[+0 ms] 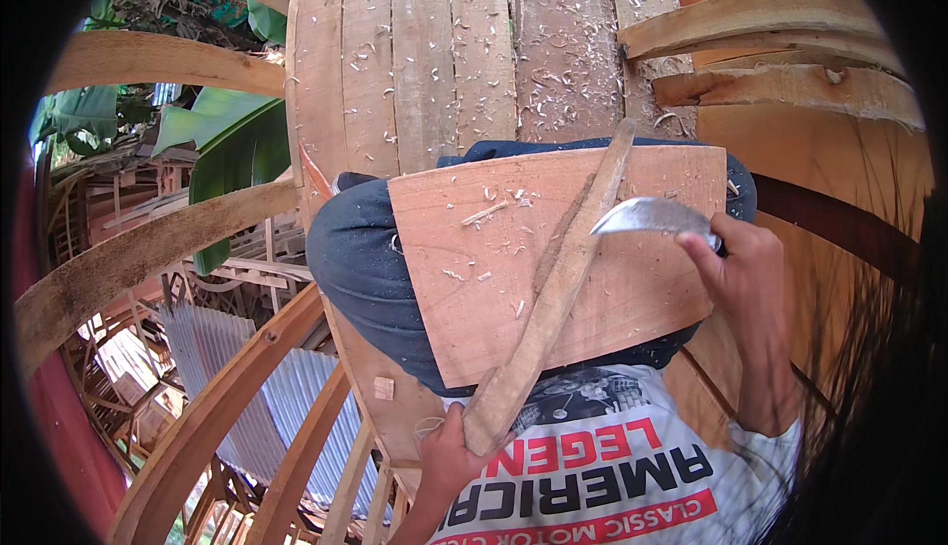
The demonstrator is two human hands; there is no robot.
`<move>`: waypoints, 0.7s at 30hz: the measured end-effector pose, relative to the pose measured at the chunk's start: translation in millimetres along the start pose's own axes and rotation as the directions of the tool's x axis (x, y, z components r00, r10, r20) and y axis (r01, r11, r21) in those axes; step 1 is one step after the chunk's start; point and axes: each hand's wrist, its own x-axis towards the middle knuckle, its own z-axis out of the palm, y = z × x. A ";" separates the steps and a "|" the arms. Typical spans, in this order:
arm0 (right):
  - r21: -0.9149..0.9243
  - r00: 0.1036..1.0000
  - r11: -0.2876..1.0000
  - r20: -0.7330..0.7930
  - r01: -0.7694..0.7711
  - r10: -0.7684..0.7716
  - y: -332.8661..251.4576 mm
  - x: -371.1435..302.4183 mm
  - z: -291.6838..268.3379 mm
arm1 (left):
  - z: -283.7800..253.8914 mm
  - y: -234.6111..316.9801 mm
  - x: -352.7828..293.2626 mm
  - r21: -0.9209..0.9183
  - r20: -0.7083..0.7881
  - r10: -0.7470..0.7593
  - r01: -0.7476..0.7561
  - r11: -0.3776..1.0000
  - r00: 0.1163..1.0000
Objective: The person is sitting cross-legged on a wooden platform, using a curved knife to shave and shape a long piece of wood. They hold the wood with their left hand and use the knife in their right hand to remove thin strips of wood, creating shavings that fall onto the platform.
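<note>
A wide reddish-brown board (444, 288) rests across my crossed legs. Slanting over it is a long, narrow wooden stick (553, 323), its far tip beyond the board's far edge and its thick near end by my shirt. My left hand (452, 456) is closed around that near end. In my right hand (746, 269) is a knife with a short curved metal blade (657, 216); my fingers wrap its handle and mostly hide it. The blade's tip points left, close beside the stick's upper half; I cannot tell if they touch. Wood shavings (484, 212) lie on the board.
Beyond my legs, a plank floor (425, 51) is strewn with shavings. Curved wooden ribs (780, 27) rise at the right, and more ribs (222, 382) line the left. Past them are corrugated metal sheets (316, 417) and a large green leaf (237, 155). A small wood block (384, 388) lies left of me.
</note>
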 end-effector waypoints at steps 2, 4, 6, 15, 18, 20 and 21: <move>0.058 0.954 0.969 0.170 0.240 -0.246 -24.6 -25.2 7.5 | 0.3 0.7 2.4 -0.020 0.003 0.019 -0.019 1.000 1.000; 0.069 0.946 0.963 0.182 0.261 -0.270 -20.4 -26.2 25.7 | 2.1 -4.6 0.5 -0.018 0.004 0.003 -0.003 1.000 1.000; 0.059 0.947 0.961 0.164 0.271 -0.277 -17.2 -25.0 31.5 | 5.0 -8.5 -1.2 -0.024 0.001 0.016 -0.016 1.000 1.000; -0.072 0.986 0.985 -0.035 0.157 -0.160 2.6 -5.3 32.0 | 11.6 -17.3 -1.6 -0.005 -0.037 0.055 -0.055 0.998 0.998; -0.057 0.935 0.938 -0.115 -0.343 0.335 42.1 17.6 5.5 | 7.4 -20.7 -3.7 0.023 0.023 0.053 -0.054 0.998 0.998; 0.035 0.937 0.944 -0.114 -0.329 0.330 50.8 17.7 -11.7 | 4.4 -10.8 -3.9 0.022 0.029 0.022 -0.023 0.999 0.999; -0.009 0.979 0.983 -0.088 -0.185 0.183 37.0 8.3 -6.8 | 5.2 -9.7 -4.6 0.022 0.021 0.022 -0.022 1.000 1.000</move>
